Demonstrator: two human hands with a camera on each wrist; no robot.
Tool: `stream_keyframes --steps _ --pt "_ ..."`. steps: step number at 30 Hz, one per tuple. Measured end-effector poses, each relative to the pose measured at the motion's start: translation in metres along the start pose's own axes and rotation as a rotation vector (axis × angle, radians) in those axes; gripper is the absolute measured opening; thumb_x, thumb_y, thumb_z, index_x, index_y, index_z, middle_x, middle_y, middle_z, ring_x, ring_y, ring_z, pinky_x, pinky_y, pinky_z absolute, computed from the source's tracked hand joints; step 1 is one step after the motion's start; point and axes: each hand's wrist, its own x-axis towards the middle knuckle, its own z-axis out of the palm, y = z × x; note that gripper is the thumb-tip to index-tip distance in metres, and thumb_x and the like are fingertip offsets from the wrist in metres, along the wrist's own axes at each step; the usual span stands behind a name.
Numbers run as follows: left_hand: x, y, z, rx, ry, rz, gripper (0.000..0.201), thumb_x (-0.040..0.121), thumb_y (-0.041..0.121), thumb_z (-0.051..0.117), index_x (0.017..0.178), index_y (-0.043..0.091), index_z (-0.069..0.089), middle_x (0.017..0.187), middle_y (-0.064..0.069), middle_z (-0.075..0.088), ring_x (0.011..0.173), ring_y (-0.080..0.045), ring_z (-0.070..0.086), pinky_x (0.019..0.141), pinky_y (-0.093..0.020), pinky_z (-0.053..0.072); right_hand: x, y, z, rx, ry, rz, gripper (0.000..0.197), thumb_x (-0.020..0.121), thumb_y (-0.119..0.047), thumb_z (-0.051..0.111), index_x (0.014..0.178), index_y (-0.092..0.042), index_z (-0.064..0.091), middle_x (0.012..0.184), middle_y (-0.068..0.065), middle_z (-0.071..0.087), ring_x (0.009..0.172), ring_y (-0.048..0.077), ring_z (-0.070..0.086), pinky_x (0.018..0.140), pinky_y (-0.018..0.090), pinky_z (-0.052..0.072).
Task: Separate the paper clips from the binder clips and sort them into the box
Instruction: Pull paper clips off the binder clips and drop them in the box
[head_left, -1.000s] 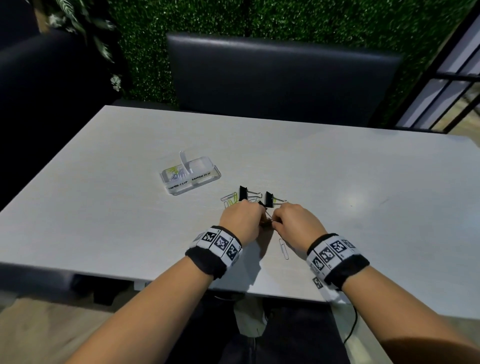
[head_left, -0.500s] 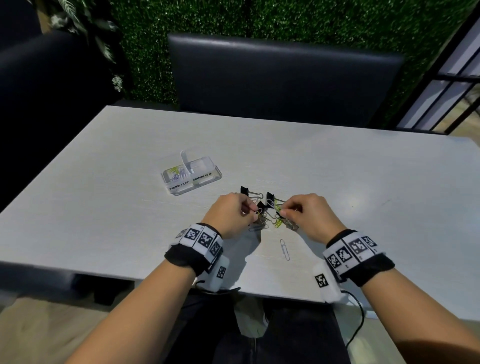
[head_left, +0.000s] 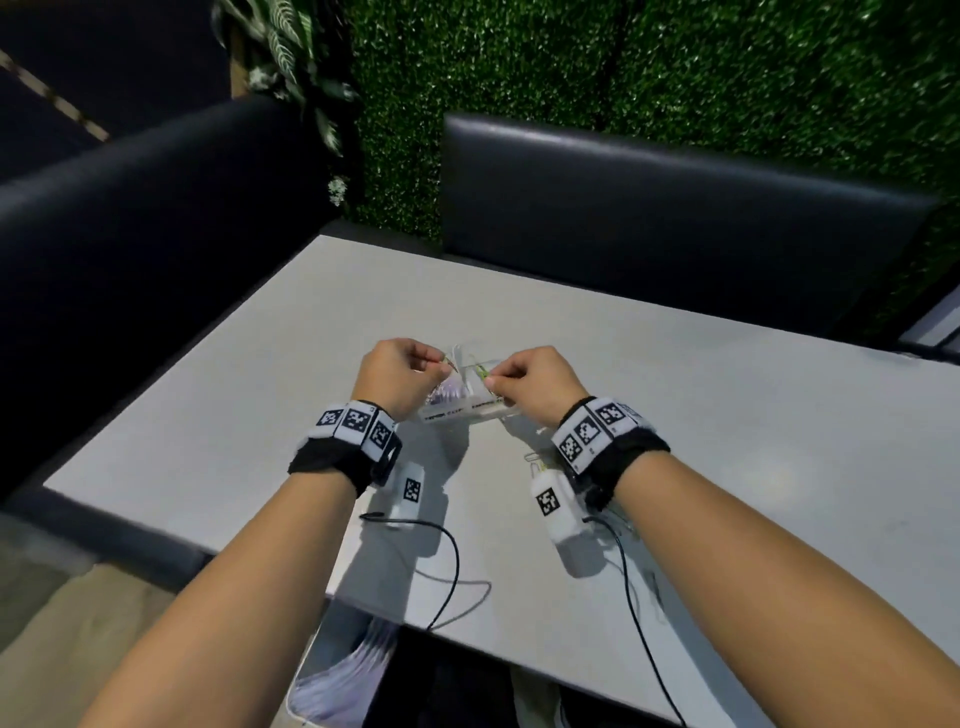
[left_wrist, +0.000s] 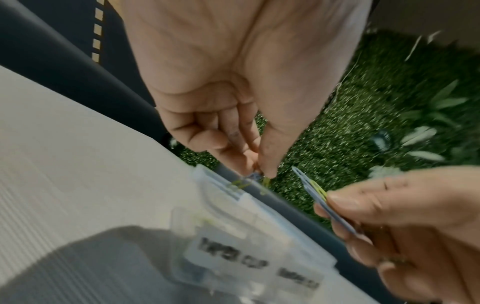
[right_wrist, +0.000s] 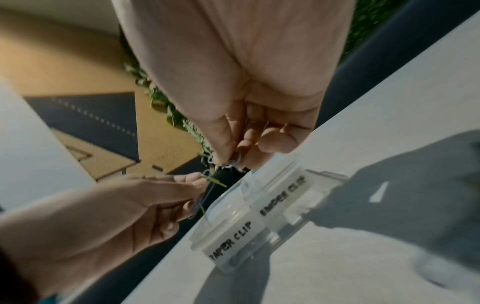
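Fingers (left_wrist: 267, 164) of the left hand (head_left: 400, 371) pinch paper clips (left_wrist: 244, 184) directly above the box (head_left: 467, 400) on the surface (head_left: 727, 415); the right hand (head_left: 530, 376) pinches more, long axes angled down toward the compartment labelled for paper clips, which seems nearer the left. Both wrists hover, knuckles up.

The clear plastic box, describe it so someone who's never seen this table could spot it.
On the pale grey table, look just beyond both hands. The clear plastic box sits there, two compartments side by side, the only thing bearing handwritten labels, PAPER CLIP and BINDER CLIP.
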Motion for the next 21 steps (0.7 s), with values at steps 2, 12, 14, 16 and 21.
stream_keyframes --steps 2,12,14,16,21 --pt "0.012 -0.005 -0.002 0.075 0.026 -0.028 0.006 0.079 0.021 0.081 0.081 0.021 0.076 0.074 0.004 0.074 0.074 -0.013 0.070 0.079 -0.027 0.058 0.018 -0.013 0.015 -0.061 -0.018 -0.003 0.008 0.084 -0.018 0.077 0.082 -0.010 0.079 0.077 0.002 0.073 0.072 0.014 0.065 0.072 0.027 0.051" --pt "-0.010 0.009 0.009 0.107 0.008 0.102 0.007 0.084 0.028 0.075 0.088 0.023 0.078 0.077 0.010 0.074 0.072 -0.004 0.069 0.066 -0.014 0.050 0.005 -0.004 -0.021 -0.110 0.039 -0.013 0.010 0.089 -0.020 0.069 0.084 -0.016 0.077 0.079 -0.001 0.075 0.070 0.014 0.069 0.064 0.023 0.051" --pt "-0.031 0.024 0.022 0.127 -0.134 0.185 0.010 0.084 0.033 0.075 0.090 0.025 0.077 0.079 0.012 0.074 0.072 0.000 0.067 0.066 -0.012 0.048 -0.014 0.017 -0.051 -0.113 0.090 0.011 0.009 0.090 -0.020 0.068 0.086 -0.018 0.075 0.079 -0.003 0.073 0.069 0.013 0.070 0.057 0.018 0.045" --pt "-0.049 0.037 0.040 0.230 -0.352 0.271 0.016 0.085 0.038 0.074 0.097 0.027 0.075 0.086 0.011 0.074 0.075 -0.002 0.068 0.072 -0.015 0.049 -0.037 0.041 -0.077 -0.122 0.103 0.047 0.008 0.090 -0.020 0.068 0.085 -0.020 0.074 0.079 -0.005 0.072 0.070 0.012 0.069 0.058 0.018 0.044" --pt "-0.076 0.044 0.083 0.535 -0.606 0.352 0.031 0.080 0.046 0.077 0.104 0.027 0.073 0.097 0.009 0.074 0.087 -0.012 0.068 0.080 -0.029 0.055 -0.088 0.089 -0.095 -0.304 0.024 0.096 0.007 0.090 -0.024 0.068 0.090 -0.022 0.074 0.088 -0.006 0.071 0.085 0.011 0.066 0.070 0.022 0.049"
